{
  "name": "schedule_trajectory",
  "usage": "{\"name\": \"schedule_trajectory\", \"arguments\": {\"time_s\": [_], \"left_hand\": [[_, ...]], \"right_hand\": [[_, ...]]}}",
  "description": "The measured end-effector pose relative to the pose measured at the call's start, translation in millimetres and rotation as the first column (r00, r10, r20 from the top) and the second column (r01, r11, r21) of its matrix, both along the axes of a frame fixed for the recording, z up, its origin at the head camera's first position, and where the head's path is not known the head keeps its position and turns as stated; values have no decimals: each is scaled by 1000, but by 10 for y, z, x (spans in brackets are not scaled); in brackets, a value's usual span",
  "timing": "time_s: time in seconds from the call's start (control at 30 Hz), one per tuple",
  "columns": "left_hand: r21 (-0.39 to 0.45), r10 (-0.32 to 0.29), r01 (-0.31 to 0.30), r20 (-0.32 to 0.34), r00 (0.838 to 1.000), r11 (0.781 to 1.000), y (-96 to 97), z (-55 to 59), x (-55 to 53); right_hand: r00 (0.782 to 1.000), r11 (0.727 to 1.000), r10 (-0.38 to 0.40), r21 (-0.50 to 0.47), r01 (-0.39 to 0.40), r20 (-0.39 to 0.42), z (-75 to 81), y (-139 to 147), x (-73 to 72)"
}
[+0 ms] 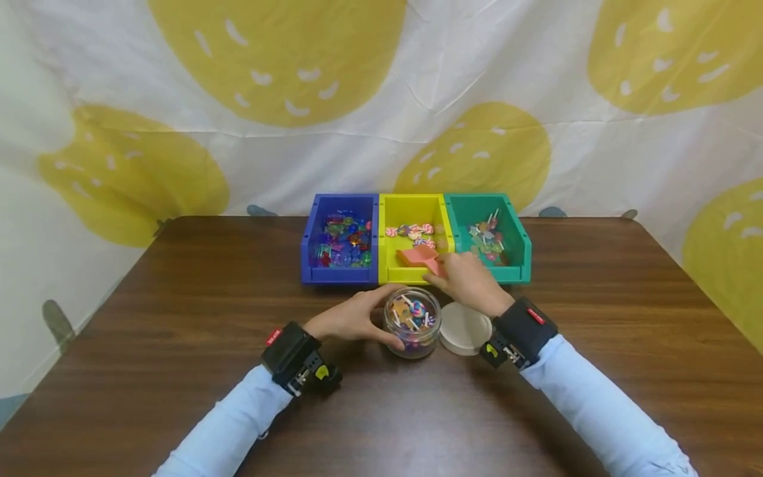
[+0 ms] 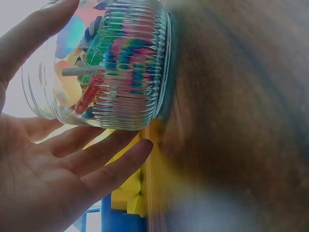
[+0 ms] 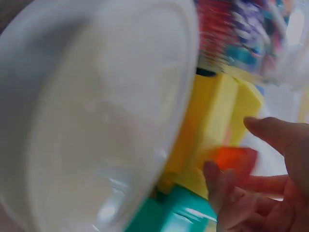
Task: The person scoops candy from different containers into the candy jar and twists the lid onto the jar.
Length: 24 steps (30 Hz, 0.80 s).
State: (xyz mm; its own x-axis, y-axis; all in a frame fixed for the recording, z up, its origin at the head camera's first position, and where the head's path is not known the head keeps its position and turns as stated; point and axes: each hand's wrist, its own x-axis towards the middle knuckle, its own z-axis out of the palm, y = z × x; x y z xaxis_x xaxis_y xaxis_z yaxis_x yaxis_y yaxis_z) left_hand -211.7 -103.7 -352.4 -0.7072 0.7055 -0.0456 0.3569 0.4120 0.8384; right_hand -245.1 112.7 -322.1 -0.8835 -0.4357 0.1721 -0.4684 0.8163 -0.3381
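My left hand [image 1: 353,314] holds a clear glass jar [image 2: 133,67] on the table, thumb on the near side and fingers round the far side. Mixed lollipop and candy charms [image 1: 410,311] fill the jar. An orange-pink scoop [image 1: 420,256] lies at the front of the yellow bin [image 1: 398,273], its handle toward me. At that handle is my right hand [image 1: 473,281]; in the right wrist view its thumb [image 3: 270,130] stands apart from the blurred scoop [image 3: 236,158]. Beside the jar, below the right wrist, sits a white round lid [image 1: 465,329].
Left of the yellow bin adjoins a blue bin [image 1: 306,255] of shiny translucent pieces; on the right, a green bin [image 1: 520,238] holds small candy charms. Several lollipop charms [image 1: 419,230] lie in the yellow bin. Behind the brown table [image 1: 197,318] hangs a patterned cloth [image 1: 334,159].
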Motion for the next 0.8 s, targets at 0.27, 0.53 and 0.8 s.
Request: {"name": "schedule_trajectory", "arguments": {"time_s": [0.27,0.53,0.8], "left_hand": [[-4,13,-13,-18,1000,1000,-3,-2,13],[-8,24,-24,-10,1000,1000,-20,1,12],[-13,5,-5,-4,1000,1000,-4,3,6]], "right_hand": [[994,998,10,-62,-17,-113,279,254,234],[949,946,308,86,-313,71,183,435,412],[946,937,245,198,-288,213,-106,411,481]]}}
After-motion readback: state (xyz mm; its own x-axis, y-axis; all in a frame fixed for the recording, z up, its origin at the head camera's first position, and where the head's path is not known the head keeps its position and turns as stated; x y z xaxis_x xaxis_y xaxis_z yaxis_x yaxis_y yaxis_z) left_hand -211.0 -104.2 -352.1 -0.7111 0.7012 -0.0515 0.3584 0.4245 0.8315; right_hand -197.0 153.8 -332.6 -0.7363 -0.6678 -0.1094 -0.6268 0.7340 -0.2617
